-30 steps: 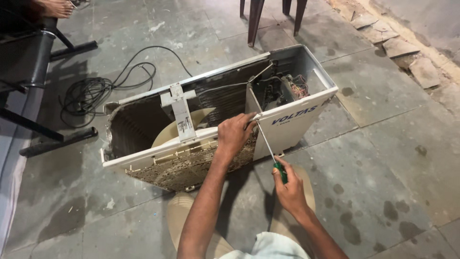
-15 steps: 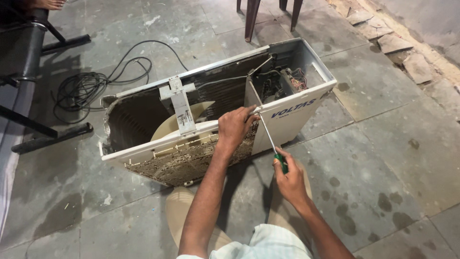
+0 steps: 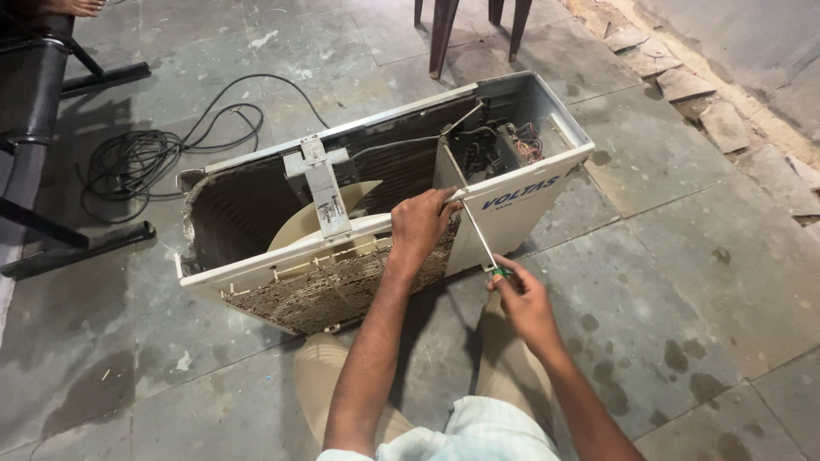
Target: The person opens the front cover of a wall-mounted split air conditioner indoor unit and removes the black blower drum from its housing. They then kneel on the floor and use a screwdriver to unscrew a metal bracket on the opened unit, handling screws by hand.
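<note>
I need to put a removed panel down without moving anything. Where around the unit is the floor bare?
Bare floor lies right of the air conditioner unit, up to the broken slabs. It is crowded left by the coiled cable and black stand, and in front by the left hand and right hand with the screwdriver.

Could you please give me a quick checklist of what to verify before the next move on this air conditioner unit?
1. Left hand grips the unit front rail: ok.
2. Right hand holds the screwdriver handle: ok.
3. Tip seated in a screw: cannot tell, the left hand hides it.
4. Unit resting steady on the floor: ok.
5. Cable lying apart from the hands: ok.
</note>
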### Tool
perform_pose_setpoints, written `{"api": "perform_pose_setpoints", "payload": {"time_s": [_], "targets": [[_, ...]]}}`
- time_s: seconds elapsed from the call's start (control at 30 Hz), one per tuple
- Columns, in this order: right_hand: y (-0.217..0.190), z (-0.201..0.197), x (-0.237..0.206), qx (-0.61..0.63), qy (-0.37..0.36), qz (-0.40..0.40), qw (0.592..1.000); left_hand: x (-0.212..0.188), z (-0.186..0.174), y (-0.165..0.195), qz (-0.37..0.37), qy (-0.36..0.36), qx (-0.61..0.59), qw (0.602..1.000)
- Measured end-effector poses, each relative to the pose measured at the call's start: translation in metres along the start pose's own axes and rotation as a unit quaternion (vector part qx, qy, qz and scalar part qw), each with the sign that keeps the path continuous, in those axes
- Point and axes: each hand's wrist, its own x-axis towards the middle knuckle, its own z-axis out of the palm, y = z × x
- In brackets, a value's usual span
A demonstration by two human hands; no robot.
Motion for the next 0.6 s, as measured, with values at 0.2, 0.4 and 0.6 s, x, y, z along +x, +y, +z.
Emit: {"api": "perform_pose_setpoints", "payload": {"time_s": [0.2, 0.4, 0.6], "targets": [[-0.008, -0.03, 0.025, 0.476, -0.188, 0.266, 0.817, 0.0, 0.007, 0.001, 0.005, 0.015, 0.015, 1.0], [-0.016, -0.022, 0.022, 0.019, -0.071, 0.111, 0.991, -0.002, 0.014, 0.002, 0.018, 0.029, 0.039, 0.999], [-0.019, -0.01, 0.021, -0.285, 0.017, -0.119, 0.951, -0.002, 0.013, 0.003, 0.012, 0.034, 0.029, 0.999]]}}
